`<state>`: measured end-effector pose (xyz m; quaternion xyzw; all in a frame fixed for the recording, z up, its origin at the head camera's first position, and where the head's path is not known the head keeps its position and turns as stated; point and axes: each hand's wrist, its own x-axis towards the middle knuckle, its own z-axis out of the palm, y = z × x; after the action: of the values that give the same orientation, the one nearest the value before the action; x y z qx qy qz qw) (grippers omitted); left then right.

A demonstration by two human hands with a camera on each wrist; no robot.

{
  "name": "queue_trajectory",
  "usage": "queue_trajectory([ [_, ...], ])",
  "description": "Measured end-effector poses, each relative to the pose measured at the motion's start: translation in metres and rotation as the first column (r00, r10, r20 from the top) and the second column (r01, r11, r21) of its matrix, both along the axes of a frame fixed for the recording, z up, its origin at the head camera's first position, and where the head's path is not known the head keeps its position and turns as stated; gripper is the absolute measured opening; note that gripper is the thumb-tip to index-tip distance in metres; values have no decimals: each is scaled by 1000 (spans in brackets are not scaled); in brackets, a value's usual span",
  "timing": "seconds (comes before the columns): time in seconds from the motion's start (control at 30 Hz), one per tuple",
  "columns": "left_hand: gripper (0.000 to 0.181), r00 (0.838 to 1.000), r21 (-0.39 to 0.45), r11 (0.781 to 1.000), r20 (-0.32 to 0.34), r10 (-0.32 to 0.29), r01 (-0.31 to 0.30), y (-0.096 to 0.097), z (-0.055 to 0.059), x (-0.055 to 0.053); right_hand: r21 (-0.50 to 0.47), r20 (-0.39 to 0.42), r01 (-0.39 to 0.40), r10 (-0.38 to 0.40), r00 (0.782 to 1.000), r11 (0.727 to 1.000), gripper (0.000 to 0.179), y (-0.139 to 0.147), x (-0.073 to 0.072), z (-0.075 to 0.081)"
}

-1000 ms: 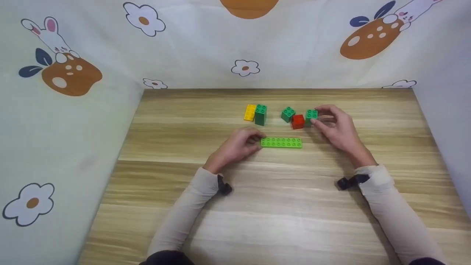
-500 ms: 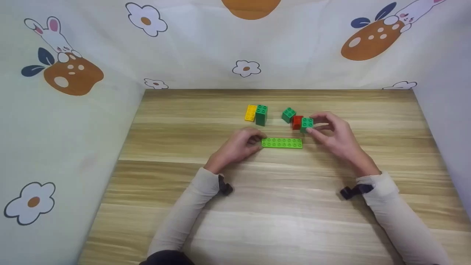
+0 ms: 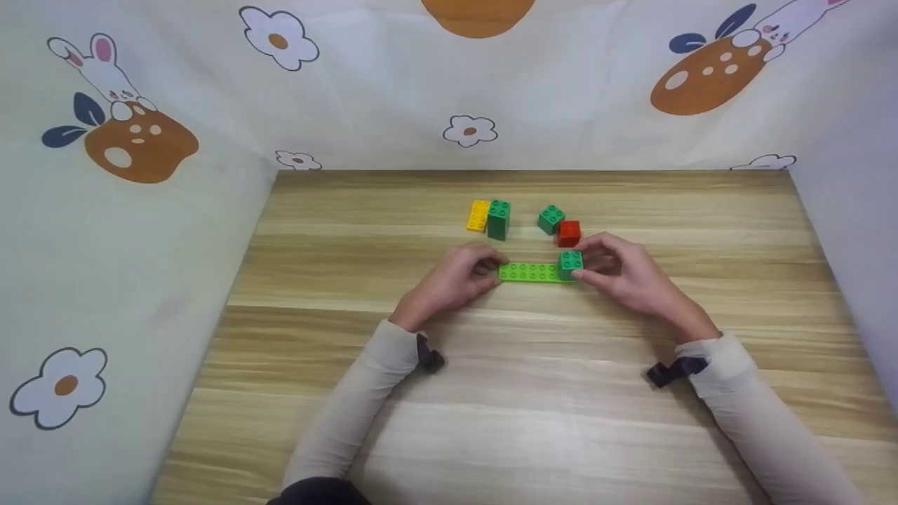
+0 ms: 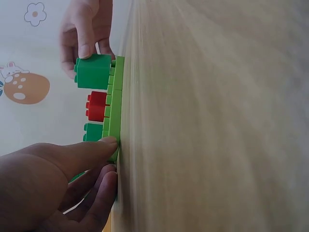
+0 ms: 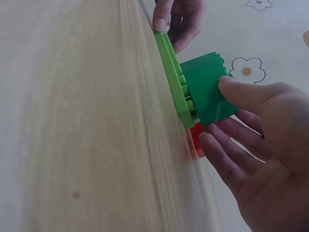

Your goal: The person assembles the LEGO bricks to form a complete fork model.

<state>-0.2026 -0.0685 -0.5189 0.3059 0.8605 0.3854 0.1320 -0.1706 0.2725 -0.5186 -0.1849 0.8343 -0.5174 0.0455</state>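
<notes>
A long light-green building plate [image 3: 527, 272] with two rows of studs lies flat on the table. My left hand [image 3: 459, 278] pinches its left end between thumb and fingers, as the left wrist view [image 4: 63, 179] also shows. In my right hand [image 3: 628, 273] a dark-green square brick [image 3: 571, 262] is pinched by its sides over the plate's right end. From the right wrist view the brick [image 5: 212, 89] tilts slightly, its lower edge right at the plate's studs. Just behind stands a red brick [image 3: 569, 233], touching another green brick [image 3: 551, 219].
At the back, left of the bricks, a tall green block [image 3: 499, 219] stands beside a flat yellow plate [image 3: 478, 215]. The wood-grain table [image 3: 533, 407] meets a patterned cloth wall [image 3: 379, 91] behind, with further cloth walls at both sides.
My right hand has carried the green brick from beside the red brick toward me and left, over the light-green plate's right end. The left hand has stayed on the plate.
</notes>
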Motion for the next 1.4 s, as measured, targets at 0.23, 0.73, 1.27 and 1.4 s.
queue_trajectory([
  [0.23,33,1000,20,1000,-2,-3,3,-1,-1,0,-21,17,-18,18,1000,1000,38,0,0,-3],
  [0.73,33,1000,18,1000,10,18,-18,1,-1,1,-16,-5,-24,24,1000,1000,37,-1,0,-5],
  [1.27,32,1000,28,999,-1,18,-18,2,-3,1,38,4,51,-51,999,998,37,0,0,-7],
  [1.4,31,1000,32,999,-8,17,-17,2,-3,1,43,1,56,-56,998,998,36,0,0,-7],
])
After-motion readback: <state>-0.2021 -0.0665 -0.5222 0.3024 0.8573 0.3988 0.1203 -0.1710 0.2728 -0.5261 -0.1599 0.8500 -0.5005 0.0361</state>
